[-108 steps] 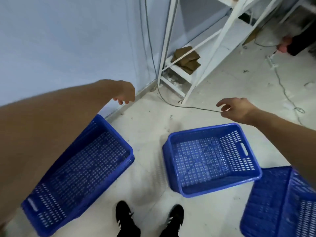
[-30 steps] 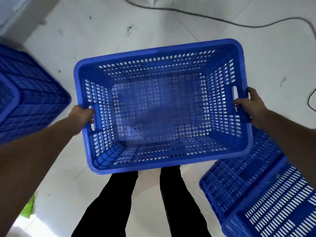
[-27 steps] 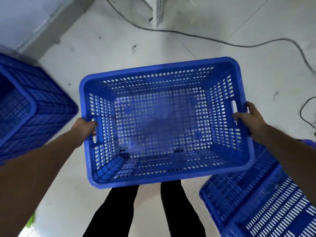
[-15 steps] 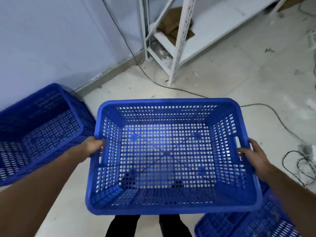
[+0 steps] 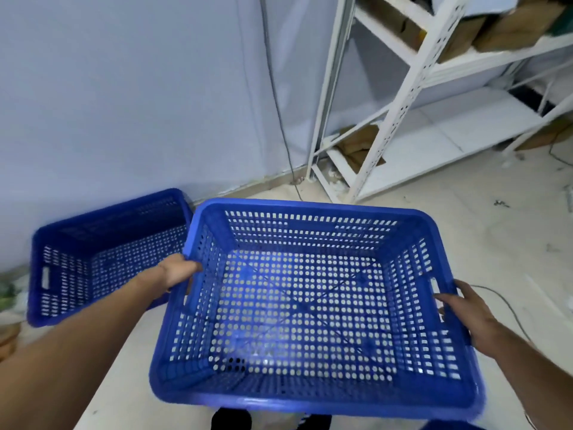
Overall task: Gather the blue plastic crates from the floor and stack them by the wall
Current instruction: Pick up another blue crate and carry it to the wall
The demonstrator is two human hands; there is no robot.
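You have the held crate lifted at the centre of the frame, your left hand clenched on its left rim and your right hand grasping the right end by the handle slot. The perforated walls suggest it is light and fairly stiff, though smooth plastic may slip, so keep each grip at the end slots. A second crate sits by the wall, middle left, probably the base of the stack.

A storeroom: beyond the fingers stands a white slotted-steel shelving rack holding brown cardboard boxes, against a bare pale wall, over a dusty concrete floor.
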